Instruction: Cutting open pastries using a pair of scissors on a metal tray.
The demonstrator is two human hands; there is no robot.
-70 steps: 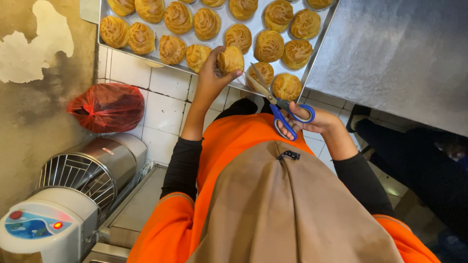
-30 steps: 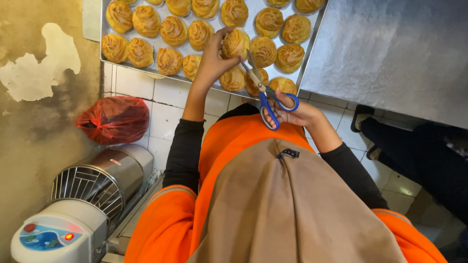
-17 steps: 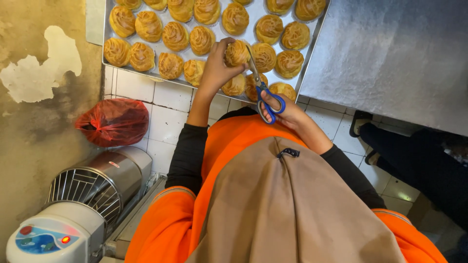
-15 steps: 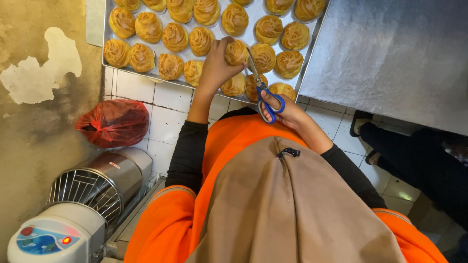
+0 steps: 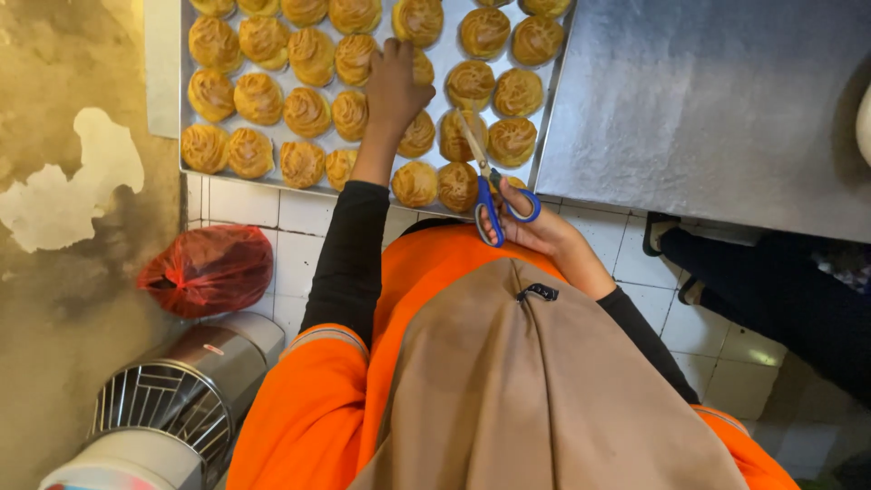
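Head view, looking straight down over the person's head covering [image 5: 535, 390] and orange top [image 5: 318, 417].

Left hand [image 5: 395, 86], upper centre of frame: reaching over the tray [image 5: 549, 100], fingers curled down onto a puff [image 5: 419, 68] in the second row. Hand covers most of it, so can't tell if it's a firm grip or just contact.

Right hand [image 5: 540, 227], centre frame, just below the tray's near edge: fingers through the blue handles of the scissors [image 5: 485, 177], closed on them. Blades point up-left over the near rows of puffs, lying close together, tips near a puff in the third row. Can't tell if the blades touch any pastry.

Tray: fills the upper centre, packed with golden swirled puffs in rows, top row cut off by the frame edge. Sits on a steel table [image 5: 717, 109] that runs to the upper right.

Left of frame: stained wall [image 5: 73, 181]; a red plastic bag [image 5: 209, 269] at mid left, on top of a steel mixer [image 5: 172, 399] with a wire guard, lower left.

Right edge: another person's dark-clothed leg [image 5: 780, 290] on the white tile floor [image 5: 708, 336].
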